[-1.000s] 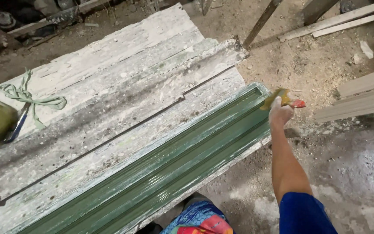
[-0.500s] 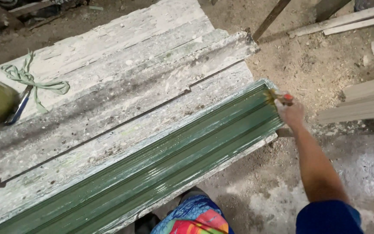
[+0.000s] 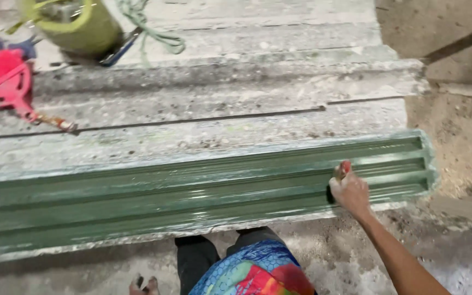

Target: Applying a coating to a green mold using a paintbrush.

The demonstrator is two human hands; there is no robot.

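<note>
While the right hand (image 3: 349, 192) closes around a red-handled brush (image 3: 343, 169), its bristles hidden behind the fingers, it rests on a long green-painted moulding (image 3: 192, 194) that lies along the near edge of a pale, paint-stained board (image 3: 219, 104). The left hand is out of view. At the board's far side sit a yellow-green can (image 3: 77, 27), a loose green cord (image 3: 154, 30) and a pink scoop (image 3: 4, 82), well apart from the hand.
</note>
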